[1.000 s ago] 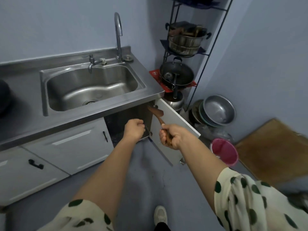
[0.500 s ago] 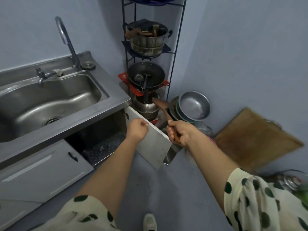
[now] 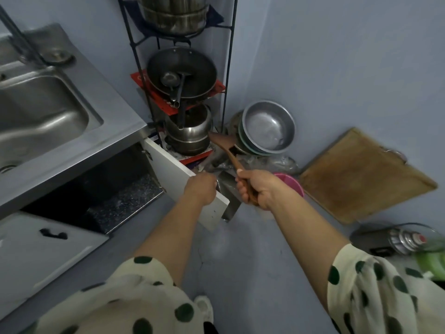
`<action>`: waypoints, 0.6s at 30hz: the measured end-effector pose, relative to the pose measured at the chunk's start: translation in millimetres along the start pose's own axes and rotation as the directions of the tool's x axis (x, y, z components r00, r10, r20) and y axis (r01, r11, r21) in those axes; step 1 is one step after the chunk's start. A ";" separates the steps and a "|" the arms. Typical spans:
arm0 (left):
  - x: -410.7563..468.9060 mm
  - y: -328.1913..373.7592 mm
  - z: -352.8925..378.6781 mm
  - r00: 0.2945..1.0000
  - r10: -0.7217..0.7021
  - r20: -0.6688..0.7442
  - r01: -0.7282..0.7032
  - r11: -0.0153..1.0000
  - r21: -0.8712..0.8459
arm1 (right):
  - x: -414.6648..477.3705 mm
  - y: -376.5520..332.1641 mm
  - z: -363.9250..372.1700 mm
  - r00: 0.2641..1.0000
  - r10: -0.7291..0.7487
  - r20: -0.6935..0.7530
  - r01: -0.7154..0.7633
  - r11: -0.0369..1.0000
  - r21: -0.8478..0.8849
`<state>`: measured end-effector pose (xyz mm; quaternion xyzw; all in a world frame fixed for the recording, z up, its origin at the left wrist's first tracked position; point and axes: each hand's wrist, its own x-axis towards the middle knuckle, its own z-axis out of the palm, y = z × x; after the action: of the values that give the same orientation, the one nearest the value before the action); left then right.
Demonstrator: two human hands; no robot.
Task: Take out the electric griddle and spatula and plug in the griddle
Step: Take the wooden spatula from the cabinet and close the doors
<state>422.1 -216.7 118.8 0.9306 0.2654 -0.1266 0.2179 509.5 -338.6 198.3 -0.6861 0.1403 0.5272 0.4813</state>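
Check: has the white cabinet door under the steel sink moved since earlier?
Yes. The white cabinet door has swung further open, away from the front of the steel sink counter, left hand gripping its edge.

A black wok (image 3: 181,68) is sitting on the wire rack (image 3: 228,68) beside the steel sink (image 3: 60,121), with a steel pot (image 3: 190,132) on the shelf below. Metal bowls (image 3: 268,127) and a wooden board (image 3: 361,175) are leaning against the wall. The cabinet door (image 3: 172,168) is standing open.
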 end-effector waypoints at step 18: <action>-46.6 -60.3 17.5 0.984 -0.120 0.132 0.058 0.914 0.400 | 17.6 16.5 49.4 0.995 0.083 0.056 -0.089 0.990 0.110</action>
<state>348.4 -199.3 99.5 0.9298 0.2591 -0.2586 0.0395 476.0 -301.3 175.6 -0.6376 0.1870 0.5561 0.4993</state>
